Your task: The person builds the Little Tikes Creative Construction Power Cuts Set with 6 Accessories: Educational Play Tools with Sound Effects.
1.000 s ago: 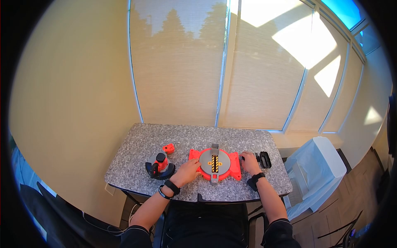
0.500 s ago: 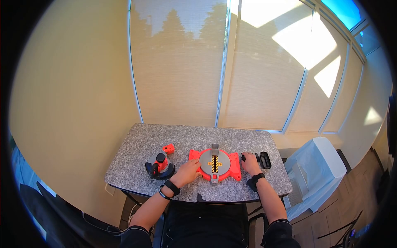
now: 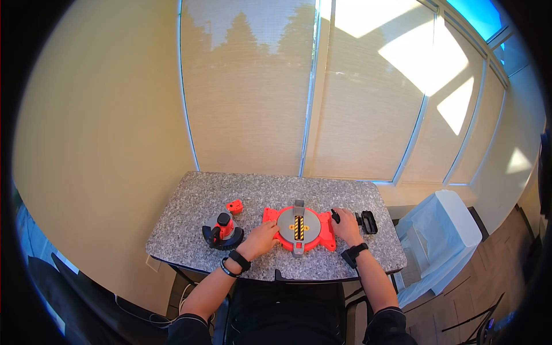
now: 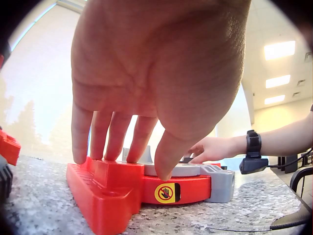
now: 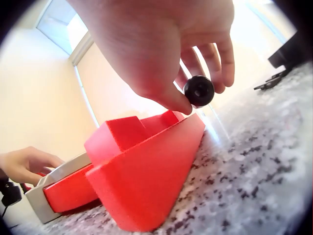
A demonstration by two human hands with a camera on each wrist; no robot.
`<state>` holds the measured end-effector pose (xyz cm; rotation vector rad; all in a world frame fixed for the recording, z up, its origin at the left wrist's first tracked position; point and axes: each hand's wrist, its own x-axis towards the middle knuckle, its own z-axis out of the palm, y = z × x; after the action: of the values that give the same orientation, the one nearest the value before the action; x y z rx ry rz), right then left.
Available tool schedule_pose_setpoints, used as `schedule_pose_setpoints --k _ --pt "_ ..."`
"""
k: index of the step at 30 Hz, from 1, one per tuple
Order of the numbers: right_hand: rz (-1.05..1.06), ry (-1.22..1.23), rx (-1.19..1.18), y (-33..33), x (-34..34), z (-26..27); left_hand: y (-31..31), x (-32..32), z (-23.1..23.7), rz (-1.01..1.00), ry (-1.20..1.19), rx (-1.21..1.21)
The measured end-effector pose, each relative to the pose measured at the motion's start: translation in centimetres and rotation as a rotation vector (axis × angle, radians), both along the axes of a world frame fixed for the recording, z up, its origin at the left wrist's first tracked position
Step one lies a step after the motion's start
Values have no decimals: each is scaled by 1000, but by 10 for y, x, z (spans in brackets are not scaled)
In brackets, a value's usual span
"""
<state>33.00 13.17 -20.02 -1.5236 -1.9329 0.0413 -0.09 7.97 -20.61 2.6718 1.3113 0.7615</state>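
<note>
A toy mitre saw base (image 3: 326, 233), red with a round grey turntable (image 3: 314, 222) and a black-and-yellow striped slot, lies flat on the table. My left hand (image 3: 260, 240) rests on its left end; in the left wrist view the straight fingers (image 4: 139, 139) touch the red block from above, thumb at the turntable's edge. Just past the base's right end, my right hand (image 3: 347, 228) pinches a black cylindrical piece (image 5: 199, 93) between thumb and fingers. Its round end with a dark central hole faces the right wrist camera; most of its length is hidden.
Left of the base stands a red-and-black toy saw head (image 3: 225, 231), with a small red block (image 3: 234, 207) behind it. A black open-framed part (image 3: 369, 223) lies right of my right hand. The speckled table (image 3: 287, 190) borders a window wall; a plastic-draped white bin (image 3: 443, 230) stands at right.
My right hand has shifted slightly left and away from me, with the black cylindrical piece now nearer the base's right end. The left hand and the base have stayed put.
</note>
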Motion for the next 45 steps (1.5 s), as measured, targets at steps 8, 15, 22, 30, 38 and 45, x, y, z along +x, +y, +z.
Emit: schedule_pose_setpoints --k 8,15,22,30,38,45 --pt "33 80 13 -9 -7 10 -1 0 1 0 -4 -3" --pt "151 128 70 -23 -13 19 1 1 2 0 -6 -10" --pt "318 208 -104 -50 -25 26 4 1 12 63 51 -121" --pt "363 196 -98 -66 -33 26 12 -4 -4 45 17 -208" --pt "371 177 -186 -76 -33 28 4 4 -3 98 57 -116" --pt "410 123 -145 -77 -29 21 2 7 -6 117 64 -50"
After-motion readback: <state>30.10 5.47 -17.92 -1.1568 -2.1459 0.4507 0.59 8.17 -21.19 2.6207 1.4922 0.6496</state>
